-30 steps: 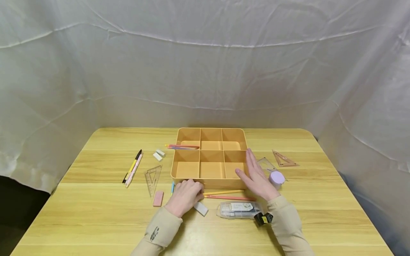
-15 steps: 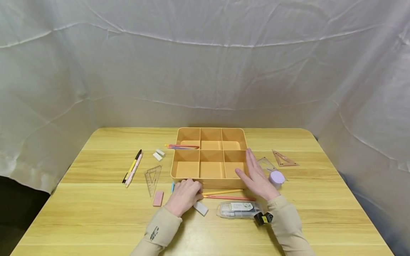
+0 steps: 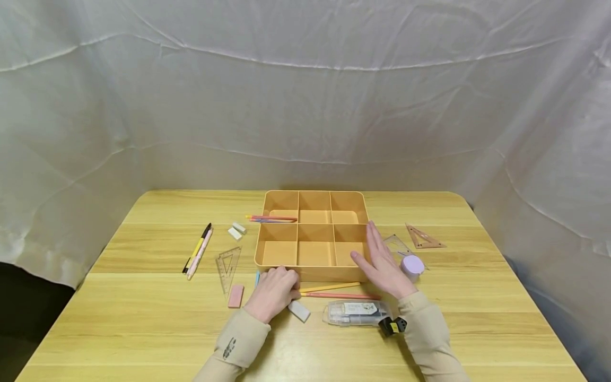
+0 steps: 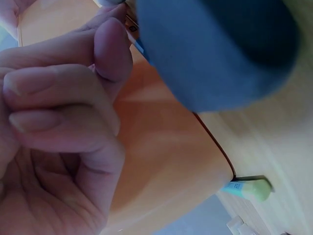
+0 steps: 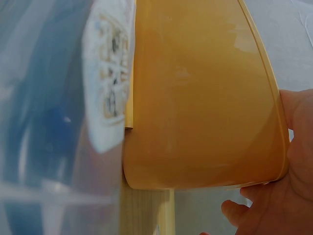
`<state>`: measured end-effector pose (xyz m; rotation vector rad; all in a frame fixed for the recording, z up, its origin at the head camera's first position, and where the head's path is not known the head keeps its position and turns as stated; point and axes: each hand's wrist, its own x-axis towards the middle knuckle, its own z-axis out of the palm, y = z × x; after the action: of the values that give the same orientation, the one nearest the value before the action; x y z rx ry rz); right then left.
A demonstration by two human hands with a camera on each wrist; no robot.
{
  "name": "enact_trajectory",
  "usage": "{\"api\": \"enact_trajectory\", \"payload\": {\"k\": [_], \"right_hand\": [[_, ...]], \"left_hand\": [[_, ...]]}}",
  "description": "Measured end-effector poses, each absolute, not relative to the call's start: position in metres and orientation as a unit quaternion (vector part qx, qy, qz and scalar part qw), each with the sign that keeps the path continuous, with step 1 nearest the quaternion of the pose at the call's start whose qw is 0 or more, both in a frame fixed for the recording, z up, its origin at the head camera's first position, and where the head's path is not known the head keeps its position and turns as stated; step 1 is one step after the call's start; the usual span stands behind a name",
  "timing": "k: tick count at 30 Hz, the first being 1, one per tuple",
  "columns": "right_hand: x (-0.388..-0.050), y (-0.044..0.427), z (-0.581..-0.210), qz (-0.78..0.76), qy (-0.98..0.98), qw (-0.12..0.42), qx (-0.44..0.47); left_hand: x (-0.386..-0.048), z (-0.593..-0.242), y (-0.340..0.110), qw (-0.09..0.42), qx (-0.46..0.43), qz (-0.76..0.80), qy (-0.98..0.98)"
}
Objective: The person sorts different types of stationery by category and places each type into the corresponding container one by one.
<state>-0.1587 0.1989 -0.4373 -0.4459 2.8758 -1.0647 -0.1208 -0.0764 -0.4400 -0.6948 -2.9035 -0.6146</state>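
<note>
My left hand [image 3: 274, 292] lies at the front wall of an orange six-compartment organizer box [image 3: 310, 273], fingers curled, thumb and forefinger pinching the left end of a yellow pencil [image 3: 334, 287]. In the left wrist view the curled fingers [image 4: 63, 98] show beside the orange wall. Close behind that pencil's near side lies a red pencil [image 3: 346, 295]. My right hand [image 3: 384, 268] rests against the box's right side, its fingers straight along the wall and the thumb over the front right compartment. The right wrist view has this hand [image 5: 288, 196] touching the box corner.
A white eraser [image 3: 299, 311] and a clear case [image 3: 357, 313] lie nearer the person. Left are a pink eraser [image 3: 236, 296], a set square [image 3: 228, 265], and pens [image 3: 199, 252]. Pencils [image 3: 272, 218] cross the box's left rim. A lilac round container [image 3: 412, 266] stands right.
My left hand has shifted slightly left, drawing the yellow pencil with it. The red pencil, the box and my right hand stay in place.
</note>
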Motion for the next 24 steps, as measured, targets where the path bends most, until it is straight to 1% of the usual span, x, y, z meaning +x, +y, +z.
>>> {"api": "enact_trajectory", "payload": {"k": [16, 24], "right_hand": [[-0.158, 0.1982, -0.4362, -0.342, 0.928, 0.023, -0.143], [-0.1581, 0.1984, -0.4365, -0.344, 0.928, 0.024, -0.144]], "left_hand": [[-0.1177, -0.4394, -0.0771, 0.047, -0.224, -0.201, -0.952], [-0.1167, -0.4384, -0.077, 0.035, -0.222, -0.2, -0.954]]}}
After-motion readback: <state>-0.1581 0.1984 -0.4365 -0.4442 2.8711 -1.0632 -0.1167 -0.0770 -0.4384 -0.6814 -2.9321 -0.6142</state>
